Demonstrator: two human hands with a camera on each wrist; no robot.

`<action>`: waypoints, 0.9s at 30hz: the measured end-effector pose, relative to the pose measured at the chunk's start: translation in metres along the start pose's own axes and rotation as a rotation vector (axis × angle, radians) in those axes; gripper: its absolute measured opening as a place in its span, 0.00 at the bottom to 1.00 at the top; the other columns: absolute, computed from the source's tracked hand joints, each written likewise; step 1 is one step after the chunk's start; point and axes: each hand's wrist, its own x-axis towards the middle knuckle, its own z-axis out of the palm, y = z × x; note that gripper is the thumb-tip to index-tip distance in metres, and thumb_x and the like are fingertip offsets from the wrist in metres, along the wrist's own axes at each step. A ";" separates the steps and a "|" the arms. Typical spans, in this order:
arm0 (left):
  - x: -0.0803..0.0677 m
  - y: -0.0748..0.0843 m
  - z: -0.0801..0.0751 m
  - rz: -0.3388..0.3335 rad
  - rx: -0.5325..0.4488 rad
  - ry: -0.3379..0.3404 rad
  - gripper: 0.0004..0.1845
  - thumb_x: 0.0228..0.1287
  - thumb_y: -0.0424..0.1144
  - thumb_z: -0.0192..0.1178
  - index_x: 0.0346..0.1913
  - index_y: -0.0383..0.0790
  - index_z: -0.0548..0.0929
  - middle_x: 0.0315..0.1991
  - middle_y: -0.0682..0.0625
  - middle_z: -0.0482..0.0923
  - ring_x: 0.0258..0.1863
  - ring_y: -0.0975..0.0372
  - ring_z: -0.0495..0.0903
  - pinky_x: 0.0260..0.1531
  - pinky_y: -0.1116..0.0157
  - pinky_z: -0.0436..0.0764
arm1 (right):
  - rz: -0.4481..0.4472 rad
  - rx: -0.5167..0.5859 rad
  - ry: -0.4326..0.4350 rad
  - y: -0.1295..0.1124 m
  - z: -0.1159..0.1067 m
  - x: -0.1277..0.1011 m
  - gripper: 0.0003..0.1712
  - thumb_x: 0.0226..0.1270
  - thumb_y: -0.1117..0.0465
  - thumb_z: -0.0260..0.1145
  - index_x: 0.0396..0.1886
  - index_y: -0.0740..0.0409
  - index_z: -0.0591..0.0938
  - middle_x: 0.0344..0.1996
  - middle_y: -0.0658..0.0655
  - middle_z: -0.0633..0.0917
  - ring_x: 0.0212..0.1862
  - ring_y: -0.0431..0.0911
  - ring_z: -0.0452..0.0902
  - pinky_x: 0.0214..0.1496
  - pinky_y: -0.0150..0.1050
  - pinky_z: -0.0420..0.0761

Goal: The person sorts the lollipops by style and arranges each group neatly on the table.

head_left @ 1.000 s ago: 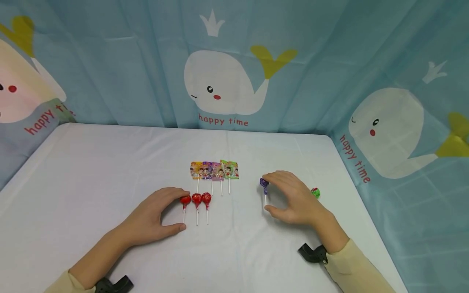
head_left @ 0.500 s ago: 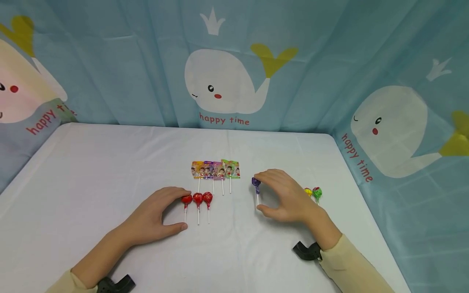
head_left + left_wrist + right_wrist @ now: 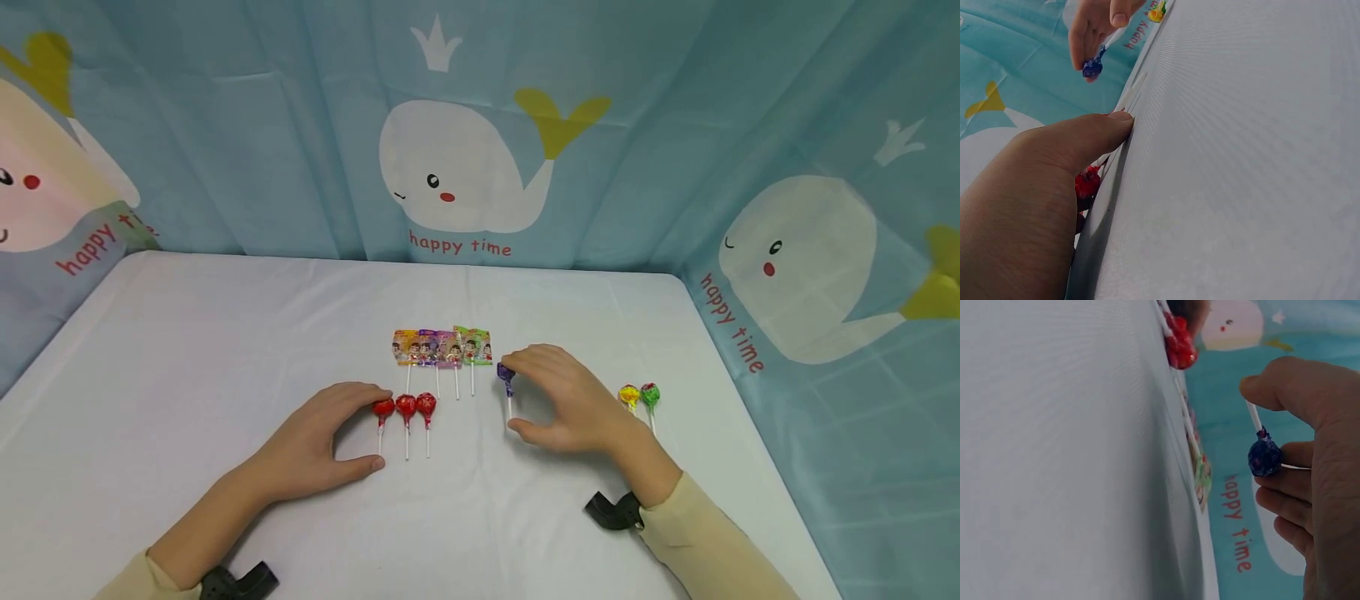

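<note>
My right hand (image 3: 566, 402) holds a purple lollipop (image 3: 506, 377) lengthwise, fingers at the wrapped head and thumb at the stick's end. In the right wrist view the purple lollipop (image 3: 1264, 455) hangs above the white tabletop. On the left, my left hand (image 3: 322, 442) spans the leftmost red lollipop (image 3: 383, 408), fingertips at its head and thumb by the stick's lower end. Two more red lollipops, a middle one (image 3: 406, 406) and a right one (image 3: 426, 405), lie beside it in a row. The left wrist view shows the red heads partly hidden behind the thumb.
Several flat-wrapped lollipops (image 3: 442, 348) lie overlapping in a row behind the red ones. A yellow lollipop (image 3: 629, 395) and a green lollipop (image 3: 650, 396) lie right of my right forearm. A blue whale-print curtain (image 3: 300, 167) borders the white table (image 3: 225, 333).
My right hand has moved left with the purple lollipop, toward the flat-wrapped row. The yellow and green lollipops have come into fuller view behind it. My left hand stays in place.
</note>
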 end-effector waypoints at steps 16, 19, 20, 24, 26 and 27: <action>0.000 0.000 0.000 0.001 -0.005 -0.004 0.45 0.55 0.56 0.84 0.76 0.54 0.78 0.72 0.58 0.78 0.74 0.54 0.73 0.73 0.42 0.72 | -0.061 0.007 0.017 -0.005 0.010 0.015 0.44 0.61 0.49 0.80 0.73 0.65 0.79 0.67 0.59 0.84 0.70 0.54 0.78 0.79 0.54 0.71; 0.000 0.000 0.000 0.003 -0.006 -0.004 0.45 0.55 0.56 0.84 0.76 0.53 0.78 0.72 0.58 0.78 0.74 0.54 0.73 0.73 0.42 0.72 | -0.064 0.002 0.012 -0.005 0.012 0.017 0.43 0.62 0.49 0.79 0.72 0.65 0.79 0.67 0.58 0.84 0.69 0.54 0.78 0.79 0.53 0.71; 0.001 0.000 0.000 0.004 -0.006 -0.003 0.45 0.55 0.56 0.84 0.76 0.53 0.78 0.72 0.58 0.78 0.74 0.54 0.73 0.73 0.42 0.72 | -0.065 0.004 0.012 -0.005 0.012 0.017 0.43 0.62 0.49 0.79 0.72 0.65 0.80 0.67 0.58 0.84 0.69 0.54 0.79 0.79 0.53 0.71; 0.001 0.000 0.000 0.006 -0.005 0.000 0.45 0.55 0.56 0.84 0.76 0.52 0.78 0.71 0.58 0.78 0.74 0.54 0.73 0.73 0.42 0.72 | -0.072 0.014 0.013 -0.007 0.014 0.019 0.42 0.61 0.50 0.80 0.71 0.66 0.80 0.66 0.58 0.85 0.68 0.54 0.79 0.78 0.53 0.72; 0.001 -0.001 0.001 0.007 -0.003 0.000 0.45 0.55 0.56 0.84 0.76 0.52 0.78 0.71 0.58 0.78 0.74 0.54 0.73 0.73 0.42 0.72 | -0.073 0.018 0.011 -0.008 0.016 0.020 0.42 0.61 0.50 0.80 0.71 0.65 0.80 0.67 0.58 0.84 0.69 0.54 0.79 0.79 0.53 0.72; 0.001 -0.001 0.001 0.007 -0.001 0.001 0.45 0.55 0.56 0.84 0.76 0.53 0.78 0.71 0.58 0.78 0.74 0.54 0.73 0.73 0.42 0.72 | -0.073 0.019 0.007 -0.009 0.017 0.021 0.42 0.61 0.49 0.80 0.71 0.65 0.80 0.67 0.58 0.84 0.69 0.53 0.79 0.79 0.53 0.71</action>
